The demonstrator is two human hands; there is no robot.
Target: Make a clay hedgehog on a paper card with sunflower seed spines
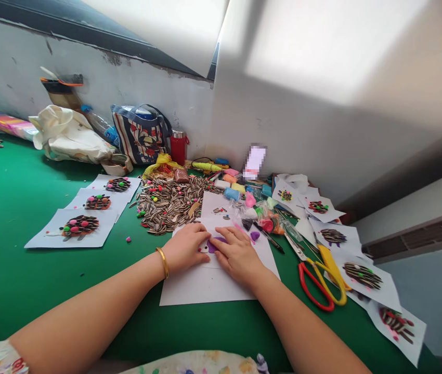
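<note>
A flat purple clay shape (212, 246) lies on a white sheet of paper (209, 288), with a small white clay piece (204, 248) with dark and red dots at its left end. My right hand (239, 255) rests on the purple clay, fingers stretched out and pressing its surface. On the left side, my left hand (185, 248), with a gold bracelet at the wrist, has its thumb and forefinger apart around the white piece, fingertips down on the paper. A small lump of purple clay (255, 236) sits right of my right hand. Neither hand lifts anything.
Behind the paper is a pile of striped sunflower seeds (170, 205). Coloured clay packs (232, 193) lie to its right. Red scissors (316, 285) and yellow scissors (336, 285) lie at the right, near seed-covered hedgehog pictures (363, 275). More pictures (80, 226) lie left. A red bottle (178, 147) stands behind.
</note>
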